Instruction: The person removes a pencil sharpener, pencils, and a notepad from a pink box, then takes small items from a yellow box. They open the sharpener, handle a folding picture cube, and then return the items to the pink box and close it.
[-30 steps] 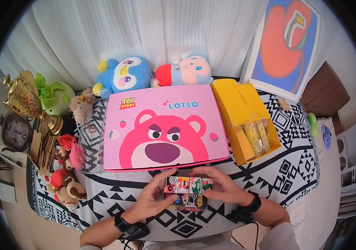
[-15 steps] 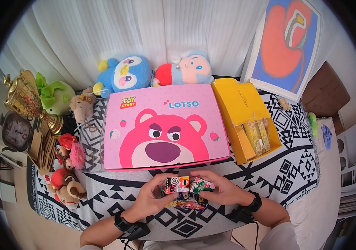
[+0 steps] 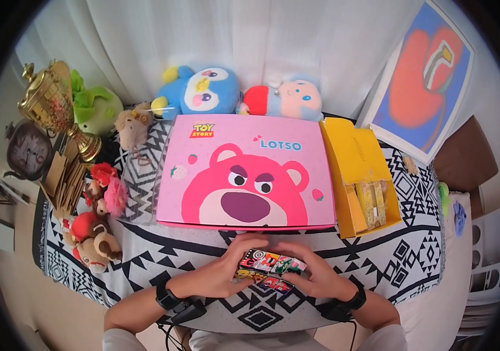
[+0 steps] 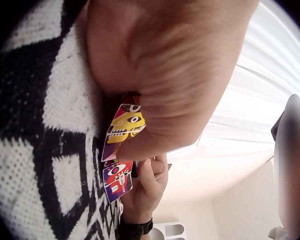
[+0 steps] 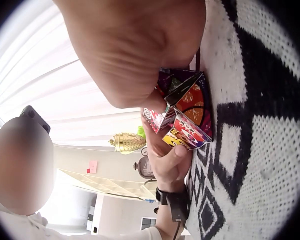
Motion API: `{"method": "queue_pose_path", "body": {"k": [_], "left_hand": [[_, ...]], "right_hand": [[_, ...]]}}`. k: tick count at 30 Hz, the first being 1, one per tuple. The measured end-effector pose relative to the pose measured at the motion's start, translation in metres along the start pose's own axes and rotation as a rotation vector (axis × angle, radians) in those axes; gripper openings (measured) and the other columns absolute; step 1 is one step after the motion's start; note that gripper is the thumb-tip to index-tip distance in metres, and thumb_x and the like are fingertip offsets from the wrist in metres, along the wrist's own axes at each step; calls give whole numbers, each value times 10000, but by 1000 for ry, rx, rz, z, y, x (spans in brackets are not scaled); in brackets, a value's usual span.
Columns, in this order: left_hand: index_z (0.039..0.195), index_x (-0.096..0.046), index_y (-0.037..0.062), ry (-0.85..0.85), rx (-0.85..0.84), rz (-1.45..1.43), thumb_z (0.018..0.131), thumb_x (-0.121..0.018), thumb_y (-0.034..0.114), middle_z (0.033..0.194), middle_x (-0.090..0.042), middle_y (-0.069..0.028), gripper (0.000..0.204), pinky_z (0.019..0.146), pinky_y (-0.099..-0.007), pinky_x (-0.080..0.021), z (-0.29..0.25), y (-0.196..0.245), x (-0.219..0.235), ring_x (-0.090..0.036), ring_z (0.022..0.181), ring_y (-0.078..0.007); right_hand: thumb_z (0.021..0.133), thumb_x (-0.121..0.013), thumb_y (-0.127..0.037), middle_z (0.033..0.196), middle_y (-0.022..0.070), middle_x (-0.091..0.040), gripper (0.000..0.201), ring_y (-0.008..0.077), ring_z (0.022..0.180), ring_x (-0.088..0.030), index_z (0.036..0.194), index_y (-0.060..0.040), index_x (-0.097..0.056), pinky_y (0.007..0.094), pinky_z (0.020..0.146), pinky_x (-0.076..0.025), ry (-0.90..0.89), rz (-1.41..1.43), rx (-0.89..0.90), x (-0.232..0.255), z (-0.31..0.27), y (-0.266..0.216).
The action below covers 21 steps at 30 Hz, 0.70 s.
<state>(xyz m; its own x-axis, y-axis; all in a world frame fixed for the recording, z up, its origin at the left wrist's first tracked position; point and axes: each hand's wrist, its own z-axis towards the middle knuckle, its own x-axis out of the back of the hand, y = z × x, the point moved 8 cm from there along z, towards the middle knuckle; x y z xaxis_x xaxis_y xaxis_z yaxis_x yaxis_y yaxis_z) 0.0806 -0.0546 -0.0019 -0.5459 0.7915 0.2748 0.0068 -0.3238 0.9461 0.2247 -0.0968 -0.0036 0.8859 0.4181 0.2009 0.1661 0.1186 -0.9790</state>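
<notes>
A folding picture cube (image 3: 260, 261) printed with bright cartoon figures is between both hands, low over the cloth. My left hand (image 3: 230, 273) grips its left half, thumb along the near side. The other half is gripped by my right hand (image 3: 322, 278), fingers behind and thumb in front. Its sections are partly swung apart, with a gap between the upper blocks. In the right wrist view, the cube (image 5: 192, 132) shows wedge-like openings between its faces, including orange and red ones. Yellow and purple faces of the cube (image 4: 121, 131) show below my left hand in the left wrist view.
A pink Lotso box (image 3: 171, 175) lies just beyond the hands, with an open yellow box (image 3: 349, 137) at its right. Plush toys (image 3: 203, 90) line the back. At left stand a gold trophy (image 3: 48, 105) and small plush animals (image 3: 95, 243). Patterned cloth (image 3: 168, 257) covers the table.
The cube's upper blocks, side by side in one row a second ago, have parted and tilted, the right one angled away. Both hands have turned with them. The head view has shifted slightly.
</notes>
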Motion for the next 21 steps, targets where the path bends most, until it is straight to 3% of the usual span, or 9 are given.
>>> {"method": "queue_pose_path", "body": {"k": [1, 2, 3, 4, 8, 10, 15, 21], "left_hand": [[1397, -290, 96, 10, 2, 0, 736, -742, -54, 1420, -303, -187, 815, 1056, -390, -384, 0, -3, 1, -353, 1343, -322], [1360, -341, 101, 10, -21, 14, 744, -735, -58, 1401, -325, -182, 748, 1037, -384, -402, 0, -3, 2, -376, 1323, -320], [1322, -392, 105, 8, -44, 28, 751, -729, -62, 1381, -347, -178, 684, 1019, -378, -419, 1, -2, 2, -398, 1304, -318], [1219, -491, 92, 35, 3, -40, 762, -724, -65, 1351, -392, -164, 536, 986, -351, -449, 2, -2, 4, -443, 1265, -293], [1130, -547, 75, 69, 68, -85, 764, -729, -57, 1322, -426, -150, 429, 967, -337, -462, 1, -11, 6, -487, 1217, -270], [1048, -582, 71, 92, 84, -263, 775, -718, -62, 1288, -462, -128, 332, 963, -327, -462, 0, -19, 7, -507, 1188, -243], [1014, -576, 78, 111, 24, -266, 784, -672, -115, 1253, -502, -115, 316, 960, -324, -460, -1, -10, 11, -515, 1174, -218], [1008, -558, 72, 165, 34, -306, 777, -641, -149, 1236, -528, -106, 330, 931, -316, -474, -2, -13, 12, -537, 1143, -203]], "right_hand": [[868, -603, 30, 1396, 169, -414, 638, 269, 1291, -452, 1425, -19, -295, 364, 1098, -348, -66, -64, -23, -5, -1, 2], [850, -662, -24, 1392, 178, -424, 656, 274, 1290, -453, 1412, -17, -324, 371, 1087, -357, -32, 184, -64, -9, -1, 6], [850, -662, -24, 1392, 178, -424, 656, 274, 1290, -453, 1412, -17, -324, 371, 1087, -357, -37, 183, -65, -8, 0, 7], [836, -693, -60, 1388, 177, -424, 666, 278, 1289, -449, 1402, -14, -345, 373, 1084, -352, -33, 153, -31, -4, 0, 6], [782, -773, -148, 1377, 168, -422, 724, 282, 1290, -429, 1381, -10, -390, 382, 1078, -338, -49, -59, -44, -2, 3, 2], [769, -784, -159, 1373, 167, -420, 742, 284, 1289, -423, 1382, -13, -393, 383, 1082, -332, -75, -91, -4, -3, 6, -1], [736, -807, -173, 1382, 166, -412, 819, 289, 1297, -407, 1411, -23, -368, 382, 1084, -322, -169, -144, 0, -6, 7, -13], [783, -771, -285, 1448, 170, -359, 854, 278, 1344, -362, 1464, -30, -324, 373, 1100, -290, -243, 186, -91, -4, 2, 3]]}}
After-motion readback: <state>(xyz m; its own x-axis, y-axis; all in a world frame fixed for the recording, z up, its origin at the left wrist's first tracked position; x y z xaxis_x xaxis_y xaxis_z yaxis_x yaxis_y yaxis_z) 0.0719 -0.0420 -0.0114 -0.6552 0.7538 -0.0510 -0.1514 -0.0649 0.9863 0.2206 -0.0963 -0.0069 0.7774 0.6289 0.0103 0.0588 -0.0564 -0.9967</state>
